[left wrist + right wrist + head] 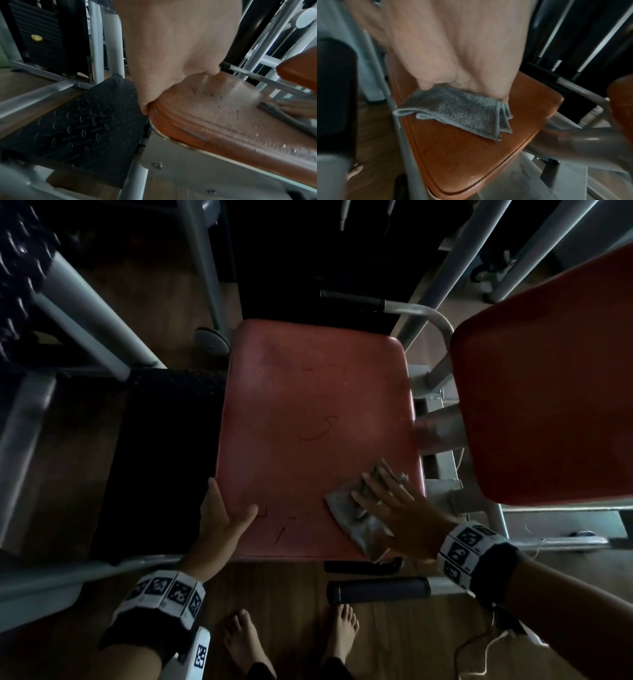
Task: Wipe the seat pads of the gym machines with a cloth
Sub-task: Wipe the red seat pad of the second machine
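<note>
A worn red seat pad (308, 422) fills the middle of the head view. My right hand (394, 508) lies flat with spread fingers on a folded grey cloth (349, 518) at the pad's near right corner. In the right wrist view this hand (453, 47) presses the cloth (462, 111) onto the pad (462, 155). My left hand (222, 518) braces the pad's near left corner, thumb on top and straight fingers along the side edge. In the left wrist view, the palm (171, 47) leans against the pad (214, 108).
A second red pad (548, 388) overhangs on the right. A black tread plate (164, 457) lies left of the seat between grey frame tubes (92, 316). A black handle grip (376, 590) sticks out below the front edge, above my bare feet (246, 642) on the wooden floor.
</note>
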`<action>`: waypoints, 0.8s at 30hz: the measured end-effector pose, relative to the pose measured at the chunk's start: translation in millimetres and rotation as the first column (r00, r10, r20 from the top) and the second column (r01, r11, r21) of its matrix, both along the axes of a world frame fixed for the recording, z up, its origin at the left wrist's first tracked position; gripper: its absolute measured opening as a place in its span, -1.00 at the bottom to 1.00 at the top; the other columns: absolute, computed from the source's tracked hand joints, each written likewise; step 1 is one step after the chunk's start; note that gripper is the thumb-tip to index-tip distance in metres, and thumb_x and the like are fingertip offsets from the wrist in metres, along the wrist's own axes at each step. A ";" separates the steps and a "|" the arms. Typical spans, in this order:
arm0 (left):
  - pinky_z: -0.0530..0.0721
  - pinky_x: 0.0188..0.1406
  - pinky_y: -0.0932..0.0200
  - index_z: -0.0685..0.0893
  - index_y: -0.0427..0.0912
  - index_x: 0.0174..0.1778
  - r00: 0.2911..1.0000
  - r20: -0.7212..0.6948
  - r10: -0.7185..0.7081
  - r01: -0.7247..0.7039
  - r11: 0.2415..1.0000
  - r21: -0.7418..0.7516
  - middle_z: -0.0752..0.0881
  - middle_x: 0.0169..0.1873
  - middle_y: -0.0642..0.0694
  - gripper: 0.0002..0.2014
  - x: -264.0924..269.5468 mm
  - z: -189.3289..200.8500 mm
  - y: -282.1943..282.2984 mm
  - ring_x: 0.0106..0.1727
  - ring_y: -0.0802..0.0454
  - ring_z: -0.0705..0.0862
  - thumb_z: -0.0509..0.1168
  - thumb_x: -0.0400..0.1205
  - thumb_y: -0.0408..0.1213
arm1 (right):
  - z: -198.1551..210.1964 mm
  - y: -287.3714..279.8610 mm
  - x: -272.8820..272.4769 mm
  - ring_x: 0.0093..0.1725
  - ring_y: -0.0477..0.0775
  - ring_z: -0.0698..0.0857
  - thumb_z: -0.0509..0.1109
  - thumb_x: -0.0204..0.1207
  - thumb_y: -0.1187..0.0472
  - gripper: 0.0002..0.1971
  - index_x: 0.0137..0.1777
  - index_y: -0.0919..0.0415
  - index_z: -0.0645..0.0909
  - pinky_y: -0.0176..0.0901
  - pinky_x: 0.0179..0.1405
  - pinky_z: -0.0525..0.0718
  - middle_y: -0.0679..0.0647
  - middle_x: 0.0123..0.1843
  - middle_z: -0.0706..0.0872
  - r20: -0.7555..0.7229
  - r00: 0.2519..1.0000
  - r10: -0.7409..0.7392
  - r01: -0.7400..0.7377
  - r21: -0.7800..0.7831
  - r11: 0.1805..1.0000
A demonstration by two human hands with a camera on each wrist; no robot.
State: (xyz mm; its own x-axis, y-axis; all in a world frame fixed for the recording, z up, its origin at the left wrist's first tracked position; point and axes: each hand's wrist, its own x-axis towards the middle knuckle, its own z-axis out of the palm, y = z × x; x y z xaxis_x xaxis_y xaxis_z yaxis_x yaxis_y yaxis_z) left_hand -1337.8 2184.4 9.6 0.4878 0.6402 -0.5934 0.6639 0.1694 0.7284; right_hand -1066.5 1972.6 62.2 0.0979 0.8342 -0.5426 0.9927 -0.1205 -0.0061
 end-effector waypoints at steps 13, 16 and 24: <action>0.25 0.46 -0.48 -0.25 0.22 0.67 0.993 -0.103 0.064 -0.052 0.992 0.118 -0.02 0.69 -0.14 0.22 6.0 -16.2 -3.7 0.63 -0.37 0.09 0.00 0.13 0.67 | -25.2 49.2 -2.8 0.68 0.38 -0.02 0.02 0.53 -0.44 -0.17 0.71 -0.06 -0.04 0.40 0.61 0.06 0.21 0.73 -0.03 0.005 0.984 0.180 -0.180 0.119 0.977; 0.27 0.44 -0.48 -0.22 0.19 0.68 0.990 -0.116 0.082 -0.066 0.989 0.135 0.00 0.69 -0.16 0.33 7.3 -16.1 -5.0 0.62 -0.37 0.11 -0.13 0.00 0.80 | -28.1 55.9 -3.3 0.69 0.32 -0.05 0.11 0.51 -0.43 -0.12 0.71 -0.05 -0.08 0.31 0.63 -0.09 0.19 0.73 -0.05 0.022 0.949 0.314 -0.314 0.139 0.939; 0.25 0.45 -0.51 -0.20 0.18 0.69 0.990 -0.115 0.078 -0.063 0.989 0.130 0.02 0.68 -0.18 0.26 8.4 -10.0 -5.8 0.62 -0.40 0.10 -0.07 0.08 0.73 | -24.0 -9.5 9.9 0.66 0.43 0.06 0.08 0.50 -0.46 -0.12 0.71 -0.05 -0.01 0.46 0.52 0.26 0.25 0.72 0.02 -0.022 0.971 0.239 -0.236 0.083 0.968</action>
